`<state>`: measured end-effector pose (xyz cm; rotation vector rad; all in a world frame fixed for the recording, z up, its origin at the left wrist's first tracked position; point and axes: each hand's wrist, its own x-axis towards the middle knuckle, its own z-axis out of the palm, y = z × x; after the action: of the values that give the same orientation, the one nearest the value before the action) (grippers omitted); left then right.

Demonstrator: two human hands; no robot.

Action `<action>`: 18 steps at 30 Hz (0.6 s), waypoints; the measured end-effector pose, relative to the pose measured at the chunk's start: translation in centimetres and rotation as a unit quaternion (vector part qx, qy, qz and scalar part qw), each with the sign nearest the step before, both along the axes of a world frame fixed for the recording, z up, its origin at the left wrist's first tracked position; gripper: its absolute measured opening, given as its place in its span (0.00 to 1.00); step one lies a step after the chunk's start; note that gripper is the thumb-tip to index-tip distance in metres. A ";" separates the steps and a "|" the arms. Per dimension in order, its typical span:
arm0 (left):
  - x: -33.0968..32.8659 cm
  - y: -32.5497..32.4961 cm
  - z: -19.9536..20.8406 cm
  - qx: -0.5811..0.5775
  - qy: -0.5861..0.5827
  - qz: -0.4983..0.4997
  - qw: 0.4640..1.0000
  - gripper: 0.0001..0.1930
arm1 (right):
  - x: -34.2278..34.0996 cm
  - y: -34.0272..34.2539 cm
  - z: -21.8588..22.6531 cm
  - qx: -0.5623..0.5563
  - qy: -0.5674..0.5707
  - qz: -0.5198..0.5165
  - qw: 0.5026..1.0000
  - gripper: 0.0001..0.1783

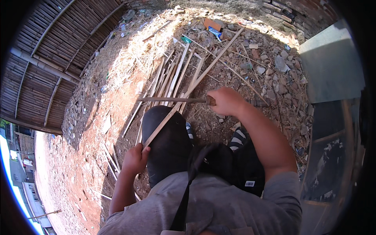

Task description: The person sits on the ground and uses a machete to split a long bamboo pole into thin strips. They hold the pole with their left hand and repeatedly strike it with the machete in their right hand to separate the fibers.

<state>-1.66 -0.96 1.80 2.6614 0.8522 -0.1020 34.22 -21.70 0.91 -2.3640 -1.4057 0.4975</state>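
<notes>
My left hand [135,159] is closed round the near end of a long wooden strip [211,65], which slants across my left knee toward the far rubble. In my right hand [226,102] is the handle of a machete [168,100]. Its long dark blade points left and crosses the strip just beyond my knee; whether it touches the strip I cannot tell. Under and beyond the blade lies a loose pile of similar strips [171,76], mostly pointing away from me.
Stones and litter cover the ground [270,74] on the right, with a blue wrapper [215,33] farther off. A slatted bamboo wall [47,51] stands at the left. Grey panels [333,64] line the right side, and a brick wall [282,11] the back. My sandalled feet [237,139] are close.
</notes>
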 end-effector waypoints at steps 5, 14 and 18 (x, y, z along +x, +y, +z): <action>0.1 0.6 -0.3 0.000 -0.008 -0.015 1.000 0.22 | 4.2 -1.1 -3.8 0.100 0.029 -0.004 0.995 0.20; -0.1 -0.1 -0.3 0.011 0.021 0.012 1.000 0.23 | 0.2 -0.3 0.5 -0.040 -0.019 0.031 0.999 0.17; -0.3 0.0 -0.5 0.020 0.015 0.013 1.000 0.23 | 2.8 -1.0 -1.4 -0.004 0.000 -0.011 1.000 0.18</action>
<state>-1.91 -0.98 1.34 2.6909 0.9082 -0.1192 37.02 -22.67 -0.50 -2.3826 -1.3773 0.4980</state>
